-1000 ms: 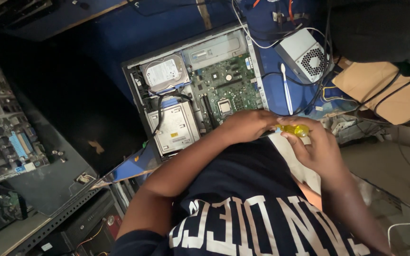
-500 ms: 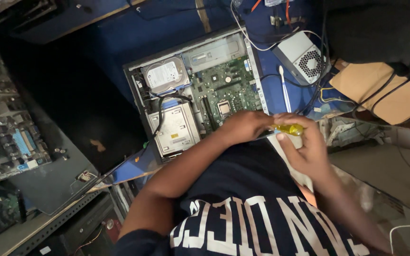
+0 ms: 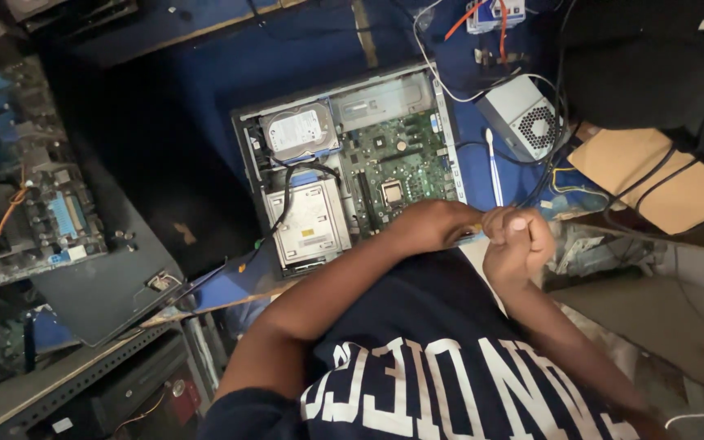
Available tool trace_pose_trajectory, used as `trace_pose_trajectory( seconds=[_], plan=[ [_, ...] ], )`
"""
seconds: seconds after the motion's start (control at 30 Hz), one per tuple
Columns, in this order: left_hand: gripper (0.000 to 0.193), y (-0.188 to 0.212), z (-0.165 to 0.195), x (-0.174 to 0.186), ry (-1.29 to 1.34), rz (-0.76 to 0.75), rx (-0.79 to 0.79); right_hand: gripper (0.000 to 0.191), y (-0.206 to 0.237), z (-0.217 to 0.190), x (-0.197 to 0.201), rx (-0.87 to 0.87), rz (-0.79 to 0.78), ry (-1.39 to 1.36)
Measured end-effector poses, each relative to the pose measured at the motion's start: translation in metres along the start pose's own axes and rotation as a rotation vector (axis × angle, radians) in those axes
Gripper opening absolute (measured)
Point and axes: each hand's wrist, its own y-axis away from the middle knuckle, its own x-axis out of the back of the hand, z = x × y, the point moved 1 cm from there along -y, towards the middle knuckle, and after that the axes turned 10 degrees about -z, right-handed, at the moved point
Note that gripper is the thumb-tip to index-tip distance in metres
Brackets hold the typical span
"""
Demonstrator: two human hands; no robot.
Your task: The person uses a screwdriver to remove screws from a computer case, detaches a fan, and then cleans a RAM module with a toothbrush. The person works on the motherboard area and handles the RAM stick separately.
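Observation:
Both my hands meet just above my dark blue shirt, at the near edge of an open desktop computer case [image 3: 344, 167]. My left hand [image 3: 433, 224] curls its fingers toward my right hand [image 3: 519, 240], which is closed into a fist. Together they hold a small yellow object [image 3: 473, 235], of which only a sliver shows between the fingers. Inside the case lie a silver hard drive [image 3: 297, 130], a green motherboard [image 3: 393, 159] and a silver drive bay [image 3: 311, 220].
A grey power supply [image 3: 523, 114] with cables sits right of the case, with a white stick-like tool [image 3: 492, 167] beside it. Brown cardboard [image 3: 653, 175] lies at far right. At the left are a loose motherboard [image 3: 50, 212] and a dark side panel [image 3: 99, 289].
My right hand has closed over the yellow object and moved slightly left toward the left hand, so the object is now almost hidden. The view has shifted a little.

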Motion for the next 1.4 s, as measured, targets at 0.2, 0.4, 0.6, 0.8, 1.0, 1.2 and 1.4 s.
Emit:
trace_pose_trajectory(
  seconds=[0.2, 0.4, 0.6, 0.8, 1.0, 1.2, 1.4],
  plan=[
    [0.02, 0.001, -0.001, -0.002, -0.084, 0.026, 0.039, 0.041, -0.013, 0.0, 0.02, -0.132, -0.321, -0.148],
    [0.024, 0.003, -0.002, -0.014, -0.169, -0.008, 0.055, 0.055, -0.071, -0.005, 0.041, -0.378, -0.918, -0.391],
    [0.015, 0.005, -0.006, -0.013, -0.171, 0.141, 0.058, 0.043, -0.064, -0.046, 0.0, -0.231, -0.539, 0.197],
    [0.023, 0.01, 0.004, -0.003, -0.203, 0.196, 0.14, 0.028, -0.048, -0.106, -0.029, 0.086, -0.384, 1.153],
    [0.027, 0.005, 0.019, -0.001, -0.176, 0.184, 0.123, 0.031, -0.061, -0.137, -0.03, -0.172, -0.686, 1.713],
    [0.027, 0.002, 0.023, -0.003, -0.094, 0.065, 0.112, 0.031, -0.08, -0.178, -0.044, 0.237, -0.969, 1.317],
    [0.025, -0.001, 0.019, -0.006, -0.053, 0.087, 0.098, 0.03, -0.089, -0.177, -0.065, -0.498, -1.132, 1.853]
  ],
)
